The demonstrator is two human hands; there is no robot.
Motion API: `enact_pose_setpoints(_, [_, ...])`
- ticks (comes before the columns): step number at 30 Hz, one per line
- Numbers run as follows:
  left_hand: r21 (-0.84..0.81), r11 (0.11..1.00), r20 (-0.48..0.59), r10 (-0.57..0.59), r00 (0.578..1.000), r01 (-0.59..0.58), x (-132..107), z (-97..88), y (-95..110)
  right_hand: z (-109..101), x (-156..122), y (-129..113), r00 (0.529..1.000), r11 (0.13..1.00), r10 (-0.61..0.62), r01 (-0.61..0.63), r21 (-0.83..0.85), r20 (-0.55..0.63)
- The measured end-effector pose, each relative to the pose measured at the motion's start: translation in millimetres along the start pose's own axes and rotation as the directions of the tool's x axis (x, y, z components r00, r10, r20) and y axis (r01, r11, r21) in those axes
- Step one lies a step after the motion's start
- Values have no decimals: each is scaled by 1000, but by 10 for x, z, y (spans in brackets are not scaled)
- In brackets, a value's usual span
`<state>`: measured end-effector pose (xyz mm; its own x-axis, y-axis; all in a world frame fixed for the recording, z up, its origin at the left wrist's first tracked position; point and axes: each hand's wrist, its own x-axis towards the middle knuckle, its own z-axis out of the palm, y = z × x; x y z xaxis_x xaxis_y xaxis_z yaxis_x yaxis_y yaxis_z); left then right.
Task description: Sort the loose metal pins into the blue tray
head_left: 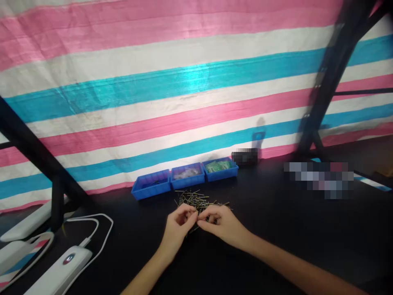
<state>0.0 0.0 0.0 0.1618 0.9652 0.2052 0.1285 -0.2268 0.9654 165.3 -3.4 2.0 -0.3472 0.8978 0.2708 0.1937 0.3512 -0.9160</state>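
Observation:
My left hand (181,223) and my right hand (222,223) meet fingertip to fingertip above the black table. Thumb and forefinger are pinched together on each, and whatever lies between them is too small to make out. Just behind the hands spreads a loose pile of thin, brass-coloured metal pieces like long screws or pins (196,199), partly hidden by my fingers. Beyond the pile stand three blue trays in a row. The left tray (151,191) has a few dark thin pieces, the middle tray (188,181) pale clear items, and the right tray (221,174) green pieces in clear wrapping.
A white power bank (59,272) with a white cable (106,235) lies at the left. Black frame legs (57,196) rise on both sides. A striped sheet (172,94) hangs behind the table (291,229). Blurred-out items lie at the back right.

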Motion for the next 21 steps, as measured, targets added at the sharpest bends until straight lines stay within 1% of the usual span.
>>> enact_pose_setpoints(3, [34, 999, -30, 19, 999, -18, -10, -13, -4, -19, 13, -2, 1000, 998, 26, -24, 61, -17])
enact_pose_setpoints(6, [87, 996, -36, 37, 999, -34, -9, -25, -11, -43, 41, 25, 997, 993, 40, -32, 116, -67])
enact_pose_setpoints(8, [116, 992, -6, 45, 999, -44, -8, -19, -17, -54, 56, 44, 993, 992, 35, -20, 125, -117])
enact_pose_setpoints(10, [141, 988, 35, 57, 998, -62, -12, -1, -21, -58, 60, 51, 989, 992, 32, -14, 126, -143])
enact_pose_setpoints(13, [184, 978, 105, 81, 991, -100, -35, 32, -22, -49, 47, 37, 992, 995, 2, 10, 96, -123])
enact_pose_setpoints(16, [217, 970, 177, 71, 982, -110, -64, 48, -13, -35, 32, 11, 995, 997, -43, 48, 60, -87])
enact_pose_setpoints(18, [227, 969, 199, 55, 979, -100, -74, 44, -3, -30, 30, 6, 995, 997, -52, 57, 51, -80])
enact_pose_setpoints(21, [217, 973, 186, 36, 982, -77, -66, 23, 11, -36, 43, 22, 994, 997, -50, 55, 52, -100])
